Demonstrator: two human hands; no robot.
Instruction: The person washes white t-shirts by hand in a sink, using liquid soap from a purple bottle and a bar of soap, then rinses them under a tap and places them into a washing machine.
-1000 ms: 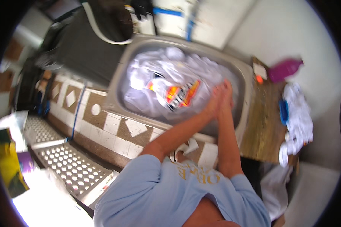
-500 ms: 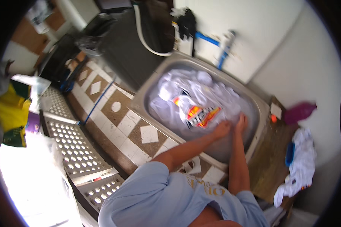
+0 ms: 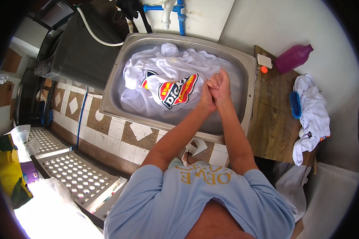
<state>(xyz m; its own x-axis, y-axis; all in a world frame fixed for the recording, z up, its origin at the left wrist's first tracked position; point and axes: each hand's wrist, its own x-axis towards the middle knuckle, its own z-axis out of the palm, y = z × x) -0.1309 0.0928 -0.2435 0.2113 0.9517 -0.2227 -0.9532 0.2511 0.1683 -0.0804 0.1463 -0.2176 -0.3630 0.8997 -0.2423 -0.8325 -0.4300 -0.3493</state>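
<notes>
Both hands are pressed together over the right part of the rectangular grey metal sink (image 3: pixel 249 71): the left hand (image 3: pixel 208 96) and the right hand (image 3: pixel 221 85) lie palm against palm with fingers closed on each other, and whether a fold of cloth is caught between them cannot be told. At about nine o'clock from the hands, touching or almost touching them, lies the white wet garment with a red, yellow and dark blue printed badge (image 3: pixel 169 81), bunched up and filling the left and middle of the sink. At twelve o'clock from the sink, blue pipes with a white tap (image 3: pixel 172 8) stand on the wall. At three o'clock from the hands is the brown wooden desk (image 3: pixel 273 119), set against the sink's right rim. On it, at about one o'clock from the hands, a purple plastic bottle (image 3: pixel 293 57) lies on its side, with a pale bar of soap (image 3: pixel 264 61) and a small orange cap (image 3: pixel 263 69) just beside it. A blue scrubbing brush (image 3: pixel 295 104) lies on the desk's right edge, touching a heap of white cloth (image 3: pixel 313 115) that hangs over that edge. At eight o'clock, well apart, lie two perforated metal trays (image 3: pixel 73 173).
</notes>
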